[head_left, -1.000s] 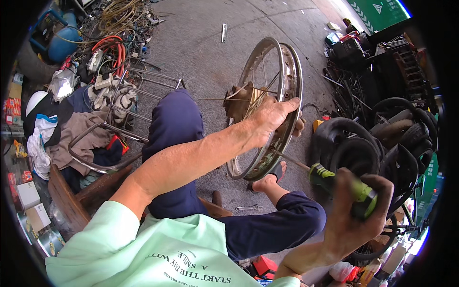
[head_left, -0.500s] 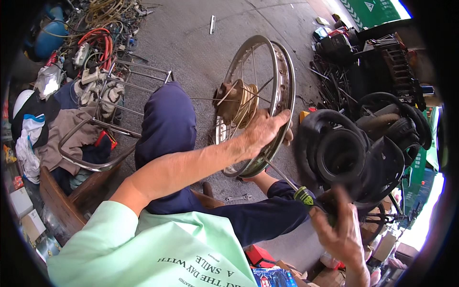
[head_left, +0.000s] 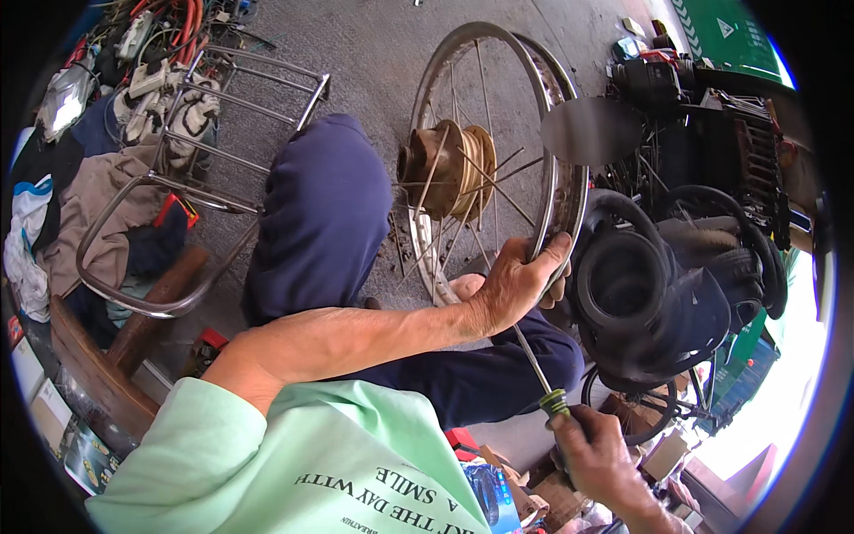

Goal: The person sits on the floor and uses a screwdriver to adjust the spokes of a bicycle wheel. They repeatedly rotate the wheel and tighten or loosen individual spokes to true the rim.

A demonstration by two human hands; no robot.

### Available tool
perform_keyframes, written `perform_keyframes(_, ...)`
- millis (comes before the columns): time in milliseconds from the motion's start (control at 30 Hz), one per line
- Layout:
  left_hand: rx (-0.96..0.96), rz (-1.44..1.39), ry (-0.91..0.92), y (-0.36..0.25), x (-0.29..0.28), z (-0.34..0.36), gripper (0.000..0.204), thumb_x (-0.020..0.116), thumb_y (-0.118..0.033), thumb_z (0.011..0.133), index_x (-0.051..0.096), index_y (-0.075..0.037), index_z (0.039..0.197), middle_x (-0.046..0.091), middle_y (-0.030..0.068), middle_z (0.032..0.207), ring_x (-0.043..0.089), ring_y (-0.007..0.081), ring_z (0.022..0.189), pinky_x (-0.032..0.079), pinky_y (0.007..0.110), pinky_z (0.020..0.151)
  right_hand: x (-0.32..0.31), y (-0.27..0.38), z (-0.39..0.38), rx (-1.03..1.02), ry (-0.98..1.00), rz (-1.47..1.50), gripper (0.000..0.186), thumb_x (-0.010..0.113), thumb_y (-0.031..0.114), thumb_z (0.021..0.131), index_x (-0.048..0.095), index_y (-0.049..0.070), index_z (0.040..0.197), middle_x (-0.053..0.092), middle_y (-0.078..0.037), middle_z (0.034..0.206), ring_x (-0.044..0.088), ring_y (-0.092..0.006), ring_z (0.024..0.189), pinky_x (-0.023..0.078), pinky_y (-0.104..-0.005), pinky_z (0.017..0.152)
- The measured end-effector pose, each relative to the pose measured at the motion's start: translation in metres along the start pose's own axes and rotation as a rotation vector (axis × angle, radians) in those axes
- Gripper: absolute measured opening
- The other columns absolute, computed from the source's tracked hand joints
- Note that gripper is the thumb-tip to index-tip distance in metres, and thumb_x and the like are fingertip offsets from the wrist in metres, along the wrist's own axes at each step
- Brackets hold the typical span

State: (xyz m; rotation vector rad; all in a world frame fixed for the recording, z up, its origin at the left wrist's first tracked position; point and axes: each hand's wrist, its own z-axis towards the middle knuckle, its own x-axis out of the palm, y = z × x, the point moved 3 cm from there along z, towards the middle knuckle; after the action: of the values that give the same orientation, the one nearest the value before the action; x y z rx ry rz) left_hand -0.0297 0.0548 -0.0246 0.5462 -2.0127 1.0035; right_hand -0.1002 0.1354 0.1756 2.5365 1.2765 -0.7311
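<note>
My left hand (head_left: 525,278) is closed around the lower right of a worn silver spoked wheel rim (head_left: 556,133), held tilted on edge. Inside it is a rusty hub (head_left: 436,160) with a gold-brown drum and loose-angled spokes. My right hand (head_left: 592,454) grips the green and black handle of a screwdriver (head_left: 553,400). Its long metal shaft runs up toward the underside of the rim, its tip hidden behind my left hand. My raised left knee (head_left: 316,214) in navy trousers is beside the wheel.
A chrome tubular rack (head_left: 222,205) lies at left among clothes (head_left: 116,214), cables (head_left: 178,36) and wooden pieces (head_left: 80,347). Black tyres (head_left: 623,289) are piled at right, below dark metal parts (head_left: 743,133). Boxes and packages (head_left: 503,494) lie low behind me. Grey pavement (head_left: 356,62) stretches ahead.
The wheel has risen in view and shows more of its face and hub. My left hand moved slightly with it; my right hand and screwdriver swung leftward and lower, the shaft now steeper.
</note>
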Motion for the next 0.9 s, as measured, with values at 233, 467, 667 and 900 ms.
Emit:
perform_keyframes(233, -0.100, 0.103, 0.030, 0.014, -0.003, -0.001, 0.047, 0.055, -0.044, 0.101, 0.065, -0.003, 0.081, 0.063, 0.0038, 0.067, 0.060, 0.0120, 0.060, 0.049, 0.027, 0.058, 0.004, -0.003, 0.005, -0.167, -0.070, -0.250, 0.030, 0.061, 0.024, 0.093, 0.060, -0.006, 0.089, 0.060, -0.019, 0.062, 0.057, -0.0309, 0.049, 0.046, -0.0408, 0.052)
perform_keyframes(467, -0.133, 0.014, -0.037, 0.003, 0.008, 0.006, 0.042, 0.061, -0.042, 0.098, 0.066, -0.004, 0.083, 0.064, 0.0032, 0.069, 0.063, 0.0112, 0.061, 0.052, 0.027, 0.056, 0.020, -0.037, 0.001, -0.373, -0.357, -0.817, 0.039, 0.066, 0.020, 0.090, 0.054, -0.008, 0.114, 0.060, -0.016, 0.072, 0.060, -0.0327, 0.053, 0.040, -0.0484, 0.048)
perform_keyframes(667, -0.097, 0.059, -0.031, 0.011, 0.007, 0.003, 0.041, 0.059, -0.043, 0.099, 0.065, -0.005, 0.087, 0.063, 0.0035, 0.068, 0.063, 0.0113, 0.060, 0.052, 0.026, 0.054, 0.031, -0.049, 0.000, -0.334, -0.439, -1.099, 0.038, 0.067, 0.022, 0.091, 0.056, -0.006, 0.115, 0.058, -0.014, 0.074, 0.059, -0.0316, 0.053, 0.042, -0.0458, 0.053)
perform_keyframes(900, -0.167, 0.039, -0.020, 0.025, 0.010, 0.005, 0.042, 0.056, -0.043, 0.100, 0.063, -0.005, 0.085, 0.065, 0.0058, 0.069, 0.063, 0.0146, 0.057, 0.052, 0.028, 0.054, 0.001, -0.064, 0.003, -0.154, -0.297, 0.475, 0.045, 0.067, 0.034, 0.090, 0.063, -0.003, 0.114, 0.062, -0.008, 0.073, 0.060, -0.0185, 0.051, 0.047, -0.0300, 0.047)
